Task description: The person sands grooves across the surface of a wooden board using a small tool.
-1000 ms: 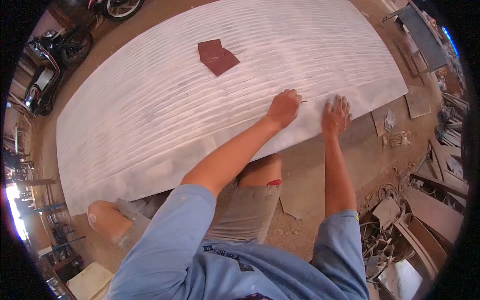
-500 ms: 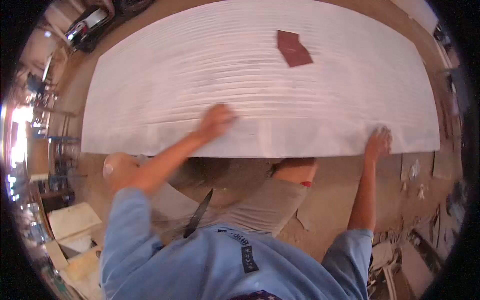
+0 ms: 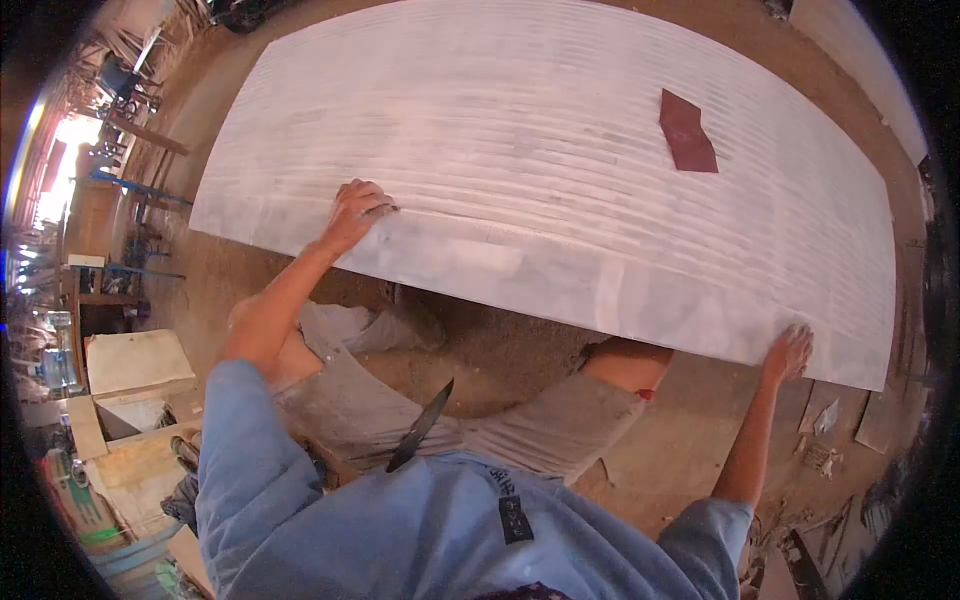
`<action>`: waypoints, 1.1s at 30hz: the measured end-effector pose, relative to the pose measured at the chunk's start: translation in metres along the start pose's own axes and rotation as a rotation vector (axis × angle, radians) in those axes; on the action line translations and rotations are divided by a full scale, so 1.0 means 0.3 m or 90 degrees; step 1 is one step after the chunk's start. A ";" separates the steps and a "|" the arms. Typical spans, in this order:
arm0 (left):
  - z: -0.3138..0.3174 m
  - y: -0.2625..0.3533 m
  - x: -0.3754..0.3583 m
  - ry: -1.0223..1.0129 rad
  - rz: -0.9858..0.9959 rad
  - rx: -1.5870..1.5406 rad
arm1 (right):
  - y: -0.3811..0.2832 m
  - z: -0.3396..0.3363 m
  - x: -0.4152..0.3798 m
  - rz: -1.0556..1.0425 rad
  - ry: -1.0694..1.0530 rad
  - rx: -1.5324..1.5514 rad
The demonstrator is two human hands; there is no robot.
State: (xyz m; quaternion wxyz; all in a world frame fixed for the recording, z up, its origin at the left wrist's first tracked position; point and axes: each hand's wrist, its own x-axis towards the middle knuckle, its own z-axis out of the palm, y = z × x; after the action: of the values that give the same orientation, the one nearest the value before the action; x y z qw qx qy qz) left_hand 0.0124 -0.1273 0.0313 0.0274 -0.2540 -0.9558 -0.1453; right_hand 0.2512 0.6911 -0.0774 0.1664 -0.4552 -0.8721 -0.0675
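Two hands are at the white ridged panel (image 3: 540, 150), which lies at 12 o'clock from the blue shirt (image 3: 400, 530). Left hand (image 3: 357, 212), 11 o'clock: fingers curled, gripping a small dark tool (image 3: 393, 208), mostly hidden. Right hand (image 3: 790, 352), 2 o'clock: fingers extended, resting on the panel's near border. One red-brown sheet (image 3: 688, 132) lies on the ridges at 1 o'clock.

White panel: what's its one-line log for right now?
left hand: curled at white panel, contents unclear | right hand: resting on panel's near side | dark red sheet: lying on panel
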 end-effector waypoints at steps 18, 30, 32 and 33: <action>0.145 -0.082 -0.052 0.094 0.098 0.106 | 0.031 0.022 0.021 -0.085 0.047 -0.023; 0.325 0.661 0.276 0.095 0.172 -0.034 | -0.045 -0.107 -0.032 -0.052 -0.002 -0.063; 0.357 0.841 0.349 0.089 0.232 -0.065 | -0.047 -0.107 -0.031 -0.043 -0.024 -0.046; 0.353 0.827 0.358 0.097 0.233 -0.064 | -0.014 -0.036 -0.007 -0.054 0.002 -0.045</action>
State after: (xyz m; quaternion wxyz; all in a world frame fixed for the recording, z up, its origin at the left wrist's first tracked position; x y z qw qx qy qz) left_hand 0.0439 0.1603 0.0092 0.1125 -0.4128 -0.8804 -0.2045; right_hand 0.2514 0.6843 -0.0679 0.1484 -0.4234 -0.8874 -0.1055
